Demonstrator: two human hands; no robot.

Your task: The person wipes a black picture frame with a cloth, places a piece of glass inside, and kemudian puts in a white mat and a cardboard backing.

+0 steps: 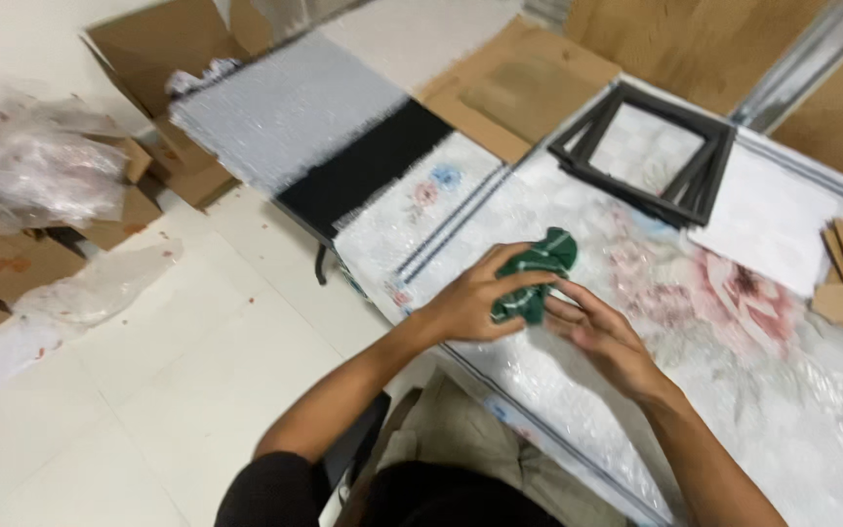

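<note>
Two hands meet at the middle of the view over a flower-printed sheet [714,293] wrapped in bubble film, which lies flat on the table. The left hand [475,303] has its fingers curled over the top of a crumpled dark green cloth [537,273], gripping it from the left. The right hand [599,332] pinches the lower right edge of the same cloth between thumb and fingertips (the exact contact point is partly hidden by the cloth). The cloth sits just above the sheet, near its left part; whether it touches the film cannot be determined. A stack of black frames [651,156] lies farther back on the table, well apart from the hands. Flat cardboard [519,83] lies behind, and a grey mat [285,112] extends to the rear left.
</note>
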